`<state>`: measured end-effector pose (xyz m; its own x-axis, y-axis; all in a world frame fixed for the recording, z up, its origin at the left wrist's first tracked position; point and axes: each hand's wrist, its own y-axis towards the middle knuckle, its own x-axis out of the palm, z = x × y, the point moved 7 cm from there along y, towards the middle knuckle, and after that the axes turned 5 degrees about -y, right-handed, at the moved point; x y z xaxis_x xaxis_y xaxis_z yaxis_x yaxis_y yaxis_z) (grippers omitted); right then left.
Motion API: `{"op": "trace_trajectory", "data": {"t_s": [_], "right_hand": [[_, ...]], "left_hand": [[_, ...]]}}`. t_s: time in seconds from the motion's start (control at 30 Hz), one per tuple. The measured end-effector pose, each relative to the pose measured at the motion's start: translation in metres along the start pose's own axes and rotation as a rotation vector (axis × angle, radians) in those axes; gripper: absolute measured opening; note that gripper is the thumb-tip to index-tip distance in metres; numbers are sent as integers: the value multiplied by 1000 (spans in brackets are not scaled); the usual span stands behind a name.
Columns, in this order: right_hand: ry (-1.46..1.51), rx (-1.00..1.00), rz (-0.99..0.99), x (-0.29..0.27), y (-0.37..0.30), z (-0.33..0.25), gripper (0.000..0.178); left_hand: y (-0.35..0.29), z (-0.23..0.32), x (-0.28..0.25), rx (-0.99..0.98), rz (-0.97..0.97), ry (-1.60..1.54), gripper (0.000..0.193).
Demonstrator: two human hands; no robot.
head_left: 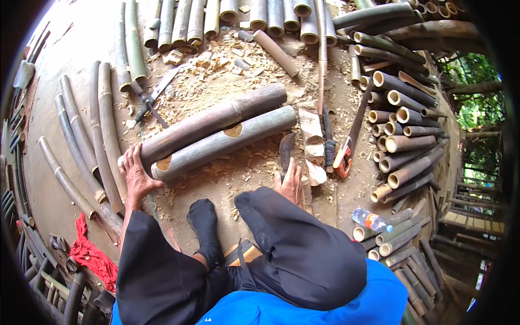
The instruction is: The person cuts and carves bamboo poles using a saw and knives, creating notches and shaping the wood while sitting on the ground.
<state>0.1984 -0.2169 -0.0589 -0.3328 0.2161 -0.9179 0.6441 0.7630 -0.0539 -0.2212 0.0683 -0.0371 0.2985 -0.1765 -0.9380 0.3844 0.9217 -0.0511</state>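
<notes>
L grip (137,172) is spread half-open against the L end of a dark brown round bamboo tube (211,120), laid side by side w/ a grey bamboo tube w/ 2 pale cut notches (201,152) on the chip-strewn earthen floor (169,205). A dark curved-blade knife (286,149) is held in the R grip (290,183), fingers curled, tightness can't be told. Farther R, an orange-handled steel saw (356,127) is seen nr stacked bamboo (406,143).

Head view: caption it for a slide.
Left hand at a brown bamboo tube beside a notched grey one; right hand at a curved knife; wood chips beyond.
</notes>
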Motion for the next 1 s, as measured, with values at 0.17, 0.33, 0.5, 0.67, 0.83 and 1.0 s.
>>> {"op": "trace_trajectory", "data": {"t_s": [0.17,0.33,0.5,0.67,0.83,1.0], "right_hand": [[21,210,-68,20,18,19,80],[-271,57,13,38,31,-1,100],[-239,-328,215,-55,109,-19,99],[-213,-504,137,-74,147,-82,85],[-450,-924,-258,-8,101,-150,110],[-470,-1014,-269,13,140,-126,105]], "left_hand": [[7,26,-1,-8,-31,11,149],[-28,65,-25,65,-11,63,130],[-21,152,43,126,0,-28,104],[-12,132,11,135,63,34,96],[-23,126,23,267,181,58,61],[-30,134,17,224,17,-89,70]]}}
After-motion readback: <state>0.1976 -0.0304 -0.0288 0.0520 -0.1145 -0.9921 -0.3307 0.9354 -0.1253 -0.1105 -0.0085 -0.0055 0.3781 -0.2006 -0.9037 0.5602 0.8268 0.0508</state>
